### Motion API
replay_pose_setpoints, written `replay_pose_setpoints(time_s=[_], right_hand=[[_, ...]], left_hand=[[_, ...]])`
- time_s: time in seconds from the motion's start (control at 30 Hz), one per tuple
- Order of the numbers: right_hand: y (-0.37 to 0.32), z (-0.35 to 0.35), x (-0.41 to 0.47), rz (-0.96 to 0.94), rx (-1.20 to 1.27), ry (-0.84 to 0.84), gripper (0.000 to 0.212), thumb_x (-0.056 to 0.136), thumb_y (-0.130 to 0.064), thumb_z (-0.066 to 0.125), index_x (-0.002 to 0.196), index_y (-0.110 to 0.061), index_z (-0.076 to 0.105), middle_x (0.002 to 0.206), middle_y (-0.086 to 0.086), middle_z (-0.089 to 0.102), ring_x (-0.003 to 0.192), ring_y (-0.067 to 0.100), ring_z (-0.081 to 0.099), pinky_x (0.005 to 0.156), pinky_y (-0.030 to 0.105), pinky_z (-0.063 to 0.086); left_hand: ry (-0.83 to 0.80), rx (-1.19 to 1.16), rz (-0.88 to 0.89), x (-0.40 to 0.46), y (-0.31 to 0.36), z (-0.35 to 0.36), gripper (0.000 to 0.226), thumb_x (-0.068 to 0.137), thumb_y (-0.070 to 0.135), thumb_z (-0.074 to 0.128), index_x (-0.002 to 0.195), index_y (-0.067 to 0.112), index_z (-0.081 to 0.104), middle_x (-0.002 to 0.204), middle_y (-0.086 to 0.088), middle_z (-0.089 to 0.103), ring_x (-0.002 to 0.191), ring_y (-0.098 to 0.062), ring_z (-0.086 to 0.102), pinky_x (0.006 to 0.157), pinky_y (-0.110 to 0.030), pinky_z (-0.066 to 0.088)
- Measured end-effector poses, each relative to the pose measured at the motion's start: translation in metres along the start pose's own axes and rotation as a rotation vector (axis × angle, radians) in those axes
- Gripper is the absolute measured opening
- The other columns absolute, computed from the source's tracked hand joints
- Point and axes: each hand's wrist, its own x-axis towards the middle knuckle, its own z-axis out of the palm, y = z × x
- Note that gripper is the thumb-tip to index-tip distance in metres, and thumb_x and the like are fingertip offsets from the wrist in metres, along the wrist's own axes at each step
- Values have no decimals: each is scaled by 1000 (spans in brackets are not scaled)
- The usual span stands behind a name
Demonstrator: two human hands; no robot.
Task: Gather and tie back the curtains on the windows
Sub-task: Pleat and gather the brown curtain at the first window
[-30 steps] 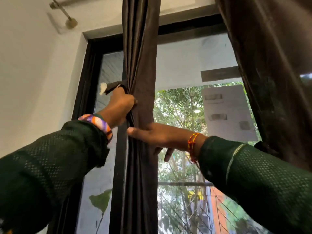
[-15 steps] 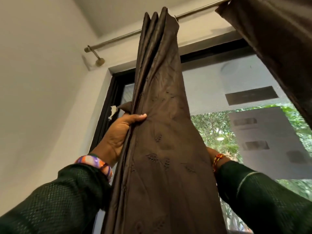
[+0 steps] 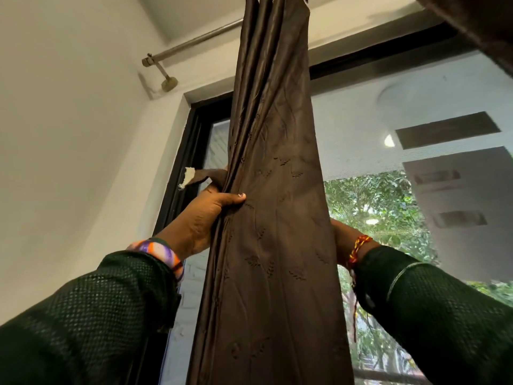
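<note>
The brown curtain (image 3: 277, 218) hangs from the rod (image 3: 200, 41) in front of the window (image 3: 388, 151), gathered into a narrow bundle near the left side of the frame. The left hand (image 3: 202, 218) grips the folds at the left edge, with the thumb pressed on the front of the cloth. A tie strip (image 3: 202, 177) with a frayed pale end sticks out just above this hand. The right hand (image 3: 342, 240) reaches behind the right edge of the curtain; its fingers are hidden, so I cannot tell if it grasps anything.

The tie is not yet around the bundle. I think the main risk is that the smooth folds slip out from the left hand when the right hand searches behind, and the bundle opens again. Also the frayed end looks weak, so a hard pull may tear it. A strong pull downward could also strain the rod bracket (image 3: 168, 83).
</note>
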Motion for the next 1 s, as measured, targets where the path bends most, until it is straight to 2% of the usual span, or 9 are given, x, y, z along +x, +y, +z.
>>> replay_pose_setpoints(time_s=[0.07, 0.17, 0.33, 0.43, 0.57, 0.63, 0.7, 0.83, 1.0], right_hand=[[-11, 6, -5, -19, 65, -13, 80, 99, -4, 30, 21, -5, 48, 27, 1, 47, 20, 5, 45, 29, 14, 38], [-14, 2, 1, 6, -35, -80, 78, 97, 2, 28, 24, -3, 53, 30, 2, 51, 24, 5, 49, 31, 14, 42], [-17, -18, 2, 130, -261, -50, 37, 94, 4, 40, 67, -5, 63, 49, 3, 64, 39, 11, 59, 41, 20, 49], [-24, -35, -2, 207, -407, -16, 24, 93, 0, 47, 77, -4, 64, 65, 11, 59, 47, 13, 55, 45, 21, 48], [-42, -54, -13, 278, -424, 51, 18, 92, 3, 50, 87, 4, 67, 57, 8, 58, 39, 7, 51, 39, 17, 47], [-56, -58, -19, 296, -473, 82, 14, 90, 4, 52, 93, 6, 66, 58, 9, 59, 43, 9, 55, 42, 19, 50], [-72, -60, -26, 288, -536, 133, 11, 88, 6, 54, 86, 6, 64, 61, 9, 62, 51, 13, 57, 49, 23, 54], [-105, -54, -41, 151, -718, 290, 8, 82, 10, 61, 88, 14, 63, 65, 16, 64, 51, 15, 59, 49, 22, 56], [-142, -37, -57, -111, -919, 441, 10, 71, 7, 73, 76, 8, 64, 81, 25, 67, 61, 25, 63, 50, 21, 56]], left_hand=[[12, 25, 19, 5, -4, -1, 42, 90, 4, 51, 131, 1, 46, 99, -11, 64, 82, -22, 64, 61, -27, 58], [46, 45, 73, 11, -11, -2, 41, 89, 3, 53, 130, 2, 48, 105, -11, 64, 86, -21, 64, 70, -27, 54], [140, 165, 273, 17, -21, 1, 44, 86, 0, 58, 129, 2, 51, 120, -15, 62, 101, -24, 62, 85, -27, 53], [173, 244, 403, 20, -28, 4, 42, 89, 10, 58, 130, 3, 51, 119, -11, 62, 105, -19, 61, 87, -24, 53], [414, 682, 668, 16, -29, 11, 47, 92, 37, 51, 132, 11, 52, 77, -8, 64, 69, -18, 61, 61, -13, 42], [474, 906, 787, 11, -25, 15, 45, 93, 36, 47, 130, 12, 54, 97, -16, 64, 83, -32, 62, 66, -24, 40], [485, 1097, 881, 5, -17, 19, 37, 93, 27, 53, 123, 5, 57, 101, -19, 57, 73, -35, 58, 57, -31, 37], [290, 1489, 1124, 1, 3, 27, 40, 72, 13, 75, 110, 2, 67, 80, -18, 62, 49, -30, 58, 35, -26, 39], [153, 1742, 1352, -13, 35, 47, 41, 67, 17, 78, 106, 10, 70, 83, -17, 66, 54, -24, 59, 39, -24, 40]])
